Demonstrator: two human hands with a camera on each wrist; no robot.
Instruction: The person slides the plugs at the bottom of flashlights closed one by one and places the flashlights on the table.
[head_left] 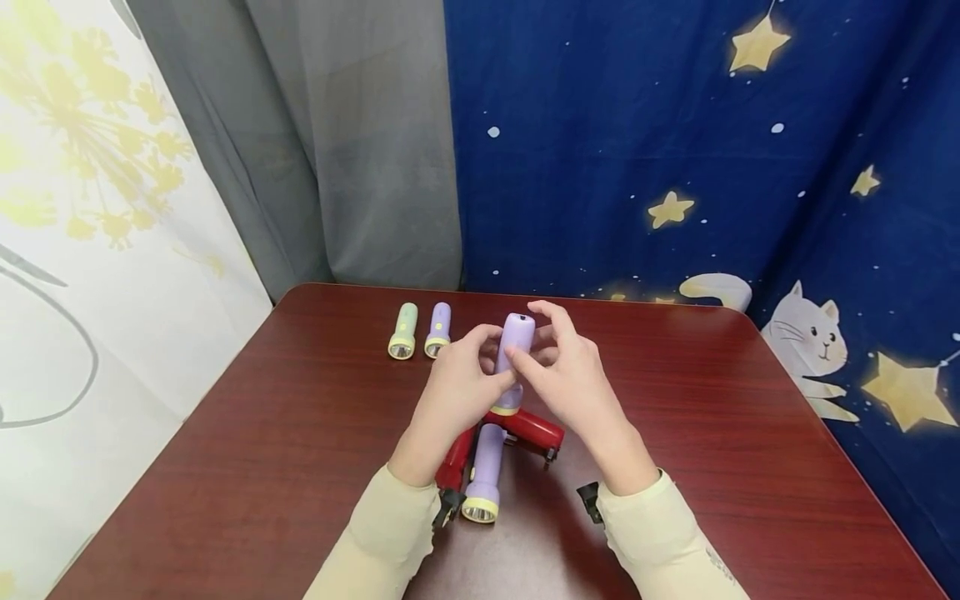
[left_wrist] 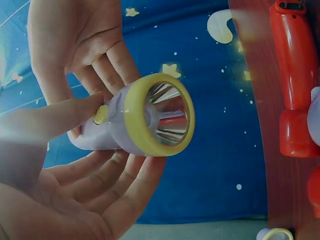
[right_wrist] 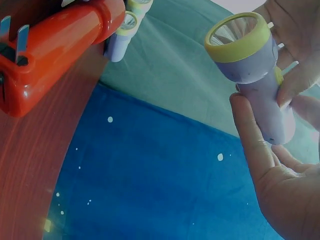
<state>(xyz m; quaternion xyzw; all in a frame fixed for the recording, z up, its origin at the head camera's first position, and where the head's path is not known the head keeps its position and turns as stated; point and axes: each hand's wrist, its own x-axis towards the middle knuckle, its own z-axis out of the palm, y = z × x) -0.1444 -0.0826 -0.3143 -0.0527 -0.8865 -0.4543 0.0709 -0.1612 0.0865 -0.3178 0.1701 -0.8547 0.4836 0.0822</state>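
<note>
A lilac flashlight with a yellow ring round its lens is held up between both hands, lens end down. My left hand grips it, the thumb on the yellow switch and the fingers along the other side. With thumb and fingers, my right hand holds the body near the tail end, its index finger raised beside that end. Below lie a red flashlight with a metal plug, a second red flashlight partly behind the left wrist, and another lilac flashlight.
A small green flashlight and a small lilac flashlight lie side by side towards the back of the dark red table. A grey curtain and a blue curtain hang behind it.
</note>
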